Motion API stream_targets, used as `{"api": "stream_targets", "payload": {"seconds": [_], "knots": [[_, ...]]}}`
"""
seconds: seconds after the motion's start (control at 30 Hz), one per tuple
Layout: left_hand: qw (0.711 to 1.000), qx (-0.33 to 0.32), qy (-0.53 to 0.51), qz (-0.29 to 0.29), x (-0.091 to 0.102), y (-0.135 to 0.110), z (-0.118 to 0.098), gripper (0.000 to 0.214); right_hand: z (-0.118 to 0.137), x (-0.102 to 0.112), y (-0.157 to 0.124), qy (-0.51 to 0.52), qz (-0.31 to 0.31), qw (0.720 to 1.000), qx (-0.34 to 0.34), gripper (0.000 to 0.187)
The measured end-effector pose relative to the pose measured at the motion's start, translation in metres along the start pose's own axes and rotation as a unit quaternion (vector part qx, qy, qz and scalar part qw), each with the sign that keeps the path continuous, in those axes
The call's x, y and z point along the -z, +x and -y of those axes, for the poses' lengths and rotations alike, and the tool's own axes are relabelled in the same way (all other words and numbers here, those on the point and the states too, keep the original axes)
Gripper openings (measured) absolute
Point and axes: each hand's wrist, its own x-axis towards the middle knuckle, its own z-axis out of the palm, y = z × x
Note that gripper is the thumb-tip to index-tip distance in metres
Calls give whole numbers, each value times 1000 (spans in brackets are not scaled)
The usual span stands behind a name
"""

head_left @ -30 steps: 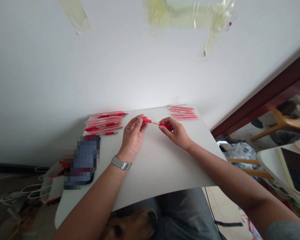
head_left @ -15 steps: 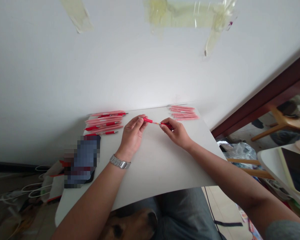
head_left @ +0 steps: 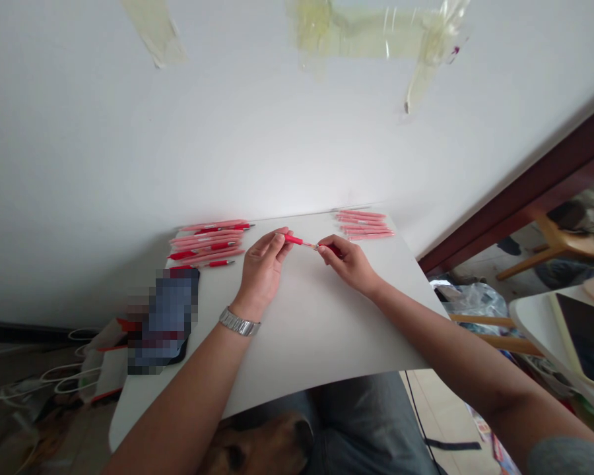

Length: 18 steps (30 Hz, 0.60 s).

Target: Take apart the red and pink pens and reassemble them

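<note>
The left hand (head_left: 262,274) had its grip pinched, thumb against fingertips, on one red end of a pen (head_left: 307,245). The right hand (head_left: 349,264) had its grip pinched the same way on the other red end. The pen hung just above the worktop (head_left: 317,330), toward 12 o'clock from its middle, lying roughly along the 9-to-3 line, with a thin pale stretch bare between the two grips.

The work looked like two halves being handled along one shared line. Done well, that called for both halves kept dead straight to each other and the pinches close to the bare stretch. Any turning was best done with the fingertips rather than the wrists, so that the thin core did not bend.

At 10 o'clock from the left hand lay a pile of pens (head_left: 208,243). At 1 o'clock from the right hand lay a row of pink tubes (head_left: 363,224), apart from the hands. A watch (head_left: 239,322) sat on the left wrist. A phone (head_left: 165,316) lay at 8 o'clock on the worktop's edge.
</note>
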Motion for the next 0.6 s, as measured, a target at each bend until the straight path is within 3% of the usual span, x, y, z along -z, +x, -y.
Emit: {"api": "stream_targets", "payload": {"seconds": [0.13, 0.37, 0.6], "knots": [[999, -2, -14, -41, 3, 3, 2, 30, -3, 0, 2, -13, -30, 999, 8, 42], [1000, -5, 0, -7, 4, 2, -2, 28, -1, 3, 3, 24, -34, 999, -16, 41], [999, -9, 48, -12, 3, 1, 3, 31, 4, 9, 10, 229, -38, 970, -77, 42]]}}
